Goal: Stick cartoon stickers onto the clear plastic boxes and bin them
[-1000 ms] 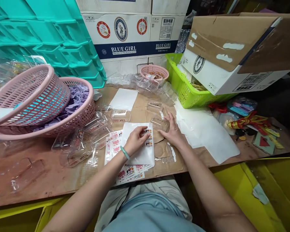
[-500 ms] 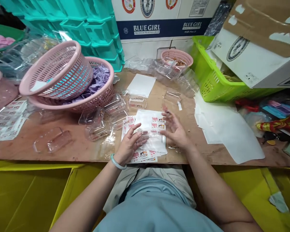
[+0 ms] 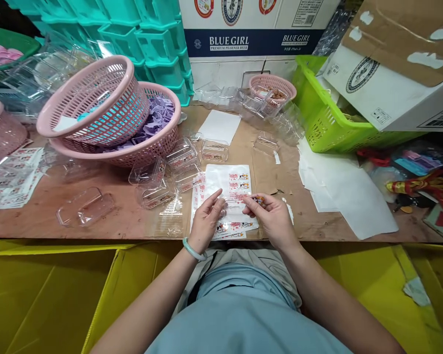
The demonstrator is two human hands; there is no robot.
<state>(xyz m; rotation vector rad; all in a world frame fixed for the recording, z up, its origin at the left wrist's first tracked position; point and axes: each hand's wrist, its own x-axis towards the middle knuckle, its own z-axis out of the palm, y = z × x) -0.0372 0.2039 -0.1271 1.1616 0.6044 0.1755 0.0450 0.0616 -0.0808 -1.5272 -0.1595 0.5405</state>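
Observation:
My left hand [image 3: 205, 219] is closed on a small clear plastic box [image 3: 231, 207], held low over a white sticker sheet [image 3: 216, 175] printed in red with small cartoon figures. Between thumb and fingers, my right hand [image 3: 275, 219] pinches a small colourful printed sticker [image 3: 259, 199] at the box's right end. The fingers partly hide the box. More printed sheets lie beneath the top one. To the left, several clear boxes with printed strips rest in a group, among them a clear box [image 3: 186, 175]; another clear box [image 3: 214, 150] lies behind the sheet.
Two pink baskets [image 3: 166, 140], one tilted inside the other over purple pieces, stand at the left. White sheets [image 3: 354, 196] lie at the right beside a green basket [image 3: 317, 137]. A small pink basket [image 3: 293, 88] and clear plastic packaging are at the back. Cardboard [image 3: 192, 118] covers the table's middle.
My right hand has gone from spread fingers above the sheet to a pinch on the sticker, close to the box. My left hand keeps the box over the sheet. The view has shifted slightly.

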